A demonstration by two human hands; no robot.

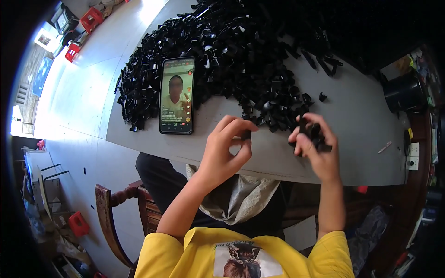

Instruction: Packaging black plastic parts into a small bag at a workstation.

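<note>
A large heap of small glossy black plastic pieces [218,51] covers the far and middle part of the grey table [292,164]. Over the table's near edge, my left hand [227,146] is curled, its thumb and fingers closing on a small black plastic piece [246,135]. My right hand [320,146], to the right of it, has its fingers bent around several black plastic pieces [314,134]. A phone [177,95] with a lit screen leans against the heap, left of my hands. The exact shape of the held pieces is partly hidden by my fingers.
A loose black piece [323,97] lies right of the heap, and a pen [384,147] near the table's right end. A black pot-like container [406,92] stands beyond. An open woven sack [236,199] lies across my lap; a wooden chair [107,217] is at left.
</note>
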